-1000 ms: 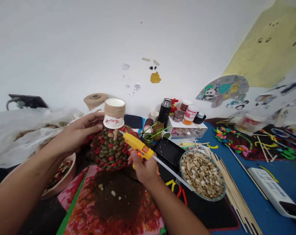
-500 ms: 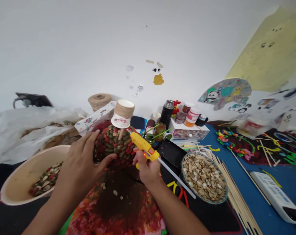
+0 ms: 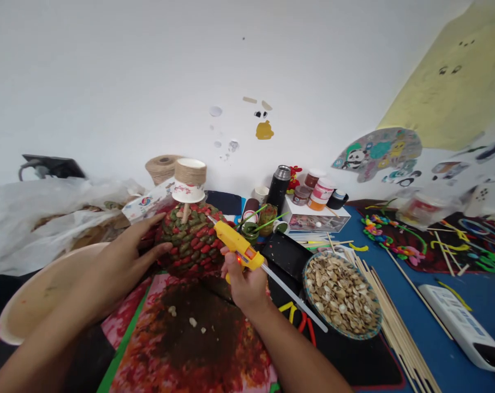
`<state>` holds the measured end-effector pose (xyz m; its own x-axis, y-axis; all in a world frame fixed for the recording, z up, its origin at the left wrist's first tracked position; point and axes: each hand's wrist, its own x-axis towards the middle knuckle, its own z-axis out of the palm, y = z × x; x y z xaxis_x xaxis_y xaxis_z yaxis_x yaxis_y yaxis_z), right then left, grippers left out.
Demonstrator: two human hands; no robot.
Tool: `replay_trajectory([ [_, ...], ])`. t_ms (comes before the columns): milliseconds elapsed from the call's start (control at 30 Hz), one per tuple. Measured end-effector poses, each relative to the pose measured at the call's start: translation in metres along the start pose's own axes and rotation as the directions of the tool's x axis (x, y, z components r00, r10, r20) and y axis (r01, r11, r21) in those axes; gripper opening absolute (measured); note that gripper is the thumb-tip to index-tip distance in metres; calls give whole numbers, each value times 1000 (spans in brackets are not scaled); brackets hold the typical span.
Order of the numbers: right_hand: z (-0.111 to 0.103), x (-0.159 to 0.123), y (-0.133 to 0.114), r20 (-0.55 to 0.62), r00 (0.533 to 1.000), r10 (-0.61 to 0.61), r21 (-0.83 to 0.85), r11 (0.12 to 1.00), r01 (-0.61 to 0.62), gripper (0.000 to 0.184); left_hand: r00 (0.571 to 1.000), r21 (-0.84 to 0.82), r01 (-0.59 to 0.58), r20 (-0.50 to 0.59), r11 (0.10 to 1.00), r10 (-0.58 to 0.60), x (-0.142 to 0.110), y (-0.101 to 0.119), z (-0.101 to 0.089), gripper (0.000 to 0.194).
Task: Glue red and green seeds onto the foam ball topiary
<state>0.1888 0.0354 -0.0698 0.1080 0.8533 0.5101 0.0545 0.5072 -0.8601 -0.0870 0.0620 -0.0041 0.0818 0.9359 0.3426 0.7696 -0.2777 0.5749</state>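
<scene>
A round ball (image 3: 192,240) covered in red and green painted shells sits on a red-stained board (image 3: 231,349). On its top, a wooden stick carries a paper cup (image 3: 189,192) wrapped with twine at its rim. My left hand (image 3: 126,254) grips the ball's left side, thumb in front and fingers partly hidden behind it. In my right hand (image 3: 246,278) is a yellow hot glue gun (image 3: 239,243), a red light glowing on it and a long glue stick out its back. Its nozzle points at the ball's upper right side; whether it touches I cannot tell.
A basket of bare shells (image 3: 341,292) stands at right, beside wooden sticks (image 3: 388,322). Behind are a black tray (image 3: 286,254), a black flask (image 3: 279,188) and paint jars (image 3: 323,194). At left are a bowl (image 3: 18,311) and plastic bags (image 3: 59,213).
The ball has turned, carrying the cup to the left and more upright. My left hand has shifted left with it. The glue gun has moved slightly left and down.
</scene>
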Motion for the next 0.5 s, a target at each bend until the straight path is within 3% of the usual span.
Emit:
replay_trajectory([
  [167, 0, -1, 1, -4, 1000, -21, -21, 1000, 21, 49, 996, -14, 46, 72, 999, -44, 12, -1, -13, 92],
  [333, 0, -1, 0, -3, 1000, -19, -16, 1000, 19, 49, 999, -22, 54, 2, 998, -54, 7, 3, 2, 94],
  [500, 1, -2, 1, 21, 1000, -12, -48, 999, 13, 49, 1000, -24, 24, 14, 999, -24, 4, 2, 12, 85],
])
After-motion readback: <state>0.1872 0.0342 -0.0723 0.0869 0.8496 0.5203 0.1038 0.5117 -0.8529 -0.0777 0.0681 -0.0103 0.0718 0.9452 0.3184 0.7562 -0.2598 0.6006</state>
